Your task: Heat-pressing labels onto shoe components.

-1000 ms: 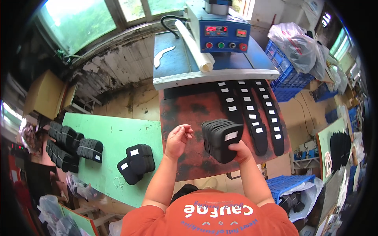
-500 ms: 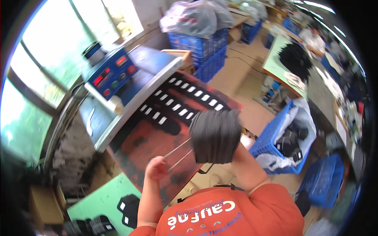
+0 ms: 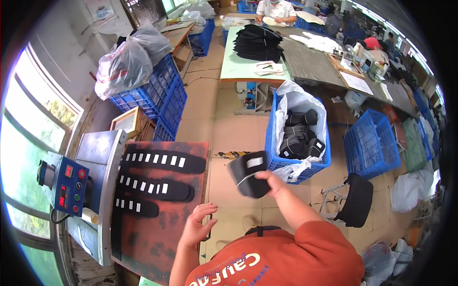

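My right hand (image 3: 271, 183) grips a stack of black fabric pieces (image 3: 250, 185) by its edge. A thin pale rubber band (image 3: 246, 179) runs round the stack, and a white patch shows on its top piece. The stack hangs over the floor, a little left of a lined blue crate (image 3: 270, 153). My left hand (image 3: 196, 225) is empty, fingers apart, by the right edge of a red work board (image 3: 167, 234). Black strips (image 3: 193, 163) bearing rows of white patches lie on that board, their left ends beneath the press (image 3: 98, 176).
Similar black bundles (image 3: 296, 138) sit in the crate's plastic liner. An empty-looking blue crate (image 3: 369, 148) and a black-seated stool (image 3: 355, 200) stand to the right. Ahead is a green table (image 3: 229, 66) with a black pile; a person sits behind it. Stacked crates (image 3: 164, 90) stand at left.
My view has turned right, toward the crate. My left hand has let go of the stretched band, which now lies round the stack. My right hand has carried the stack toward the crate.
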A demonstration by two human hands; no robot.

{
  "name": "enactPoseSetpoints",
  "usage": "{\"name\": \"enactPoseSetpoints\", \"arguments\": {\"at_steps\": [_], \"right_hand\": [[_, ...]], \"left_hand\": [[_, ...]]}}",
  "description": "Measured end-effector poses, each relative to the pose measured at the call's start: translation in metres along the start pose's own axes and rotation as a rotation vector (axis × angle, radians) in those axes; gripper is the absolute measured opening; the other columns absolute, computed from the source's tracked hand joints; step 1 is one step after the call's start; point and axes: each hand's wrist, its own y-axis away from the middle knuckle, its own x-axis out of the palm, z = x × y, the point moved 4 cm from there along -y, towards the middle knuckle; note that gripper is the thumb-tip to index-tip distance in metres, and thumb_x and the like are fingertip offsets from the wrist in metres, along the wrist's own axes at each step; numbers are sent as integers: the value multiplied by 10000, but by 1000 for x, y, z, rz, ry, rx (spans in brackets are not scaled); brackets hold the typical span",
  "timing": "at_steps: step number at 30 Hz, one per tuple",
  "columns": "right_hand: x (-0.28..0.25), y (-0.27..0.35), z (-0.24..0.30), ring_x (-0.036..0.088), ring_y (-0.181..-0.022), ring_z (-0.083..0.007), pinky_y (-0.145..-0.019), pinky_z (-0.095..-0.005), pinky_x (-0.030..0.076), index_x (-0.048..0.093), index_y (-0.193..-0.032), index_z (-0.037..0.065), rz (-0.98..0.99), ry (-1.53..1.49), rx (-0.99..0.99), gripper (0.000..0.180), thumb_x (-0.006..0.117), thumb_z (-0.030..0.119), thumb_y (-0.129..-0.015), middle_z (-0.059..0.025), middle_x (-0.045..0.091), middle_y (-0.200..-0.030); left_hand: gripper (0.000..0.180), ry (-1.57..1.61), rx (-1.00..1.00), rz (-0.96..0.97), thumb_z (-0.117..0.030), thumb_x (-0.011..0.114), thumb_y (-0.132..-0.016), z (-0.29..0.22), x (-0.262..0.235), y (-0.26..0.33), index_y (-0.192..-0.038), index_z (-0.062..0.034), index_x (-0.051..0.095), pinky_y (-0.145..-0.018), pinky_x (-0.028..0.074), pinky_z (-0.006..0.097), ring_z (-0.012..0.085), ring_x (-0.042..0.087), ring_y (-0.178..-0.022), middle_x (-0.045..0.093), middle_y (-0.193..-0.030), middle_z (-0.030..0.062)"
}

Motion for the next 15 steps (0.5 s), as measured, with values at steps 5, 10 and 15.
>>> {"name": "enactPoseSetpoints", "arguments": {"at_steps": [5, 10, 15], "right_hand": [[-134, -17, 141, 597, -961, -287, -897, -508, 426, 590, -1048, 60, -441, -156, -345, 322, 623, 183, -753, -117, 623, -1031], [-156, -49, 253, 551, -937, -216, -802, -432, 363, 419, -1199, 107, -1013, 127, -651, 630, 718, 229, -658, -91, 547, -1118], [-30, -130, 129, 461, -714, -80, -567, -208, 362, 507, -986, 64, -477, 431, -627, 237, 594, 83, -766, 13, 508, -837]], "left_hand": [[239, -163, -176, 66, -37, 657, -741, 29, 23, -8, -978, -25, 633, -869, 446, 336, 256, 575, -997, 634, -1007, 122], [183, -94, -396, -31, -42, 640, -759, 56, 12, 14, -938, -8, 651, -790, 472, 293, 190, 621, -868, 652, -910, 118], [74, -74, -467, -586, -12, 602, -776, 87, -49, 63, -835, 9, 640, -682, 471, 263, 113, 590, -748, 646, -782, 58]]}}
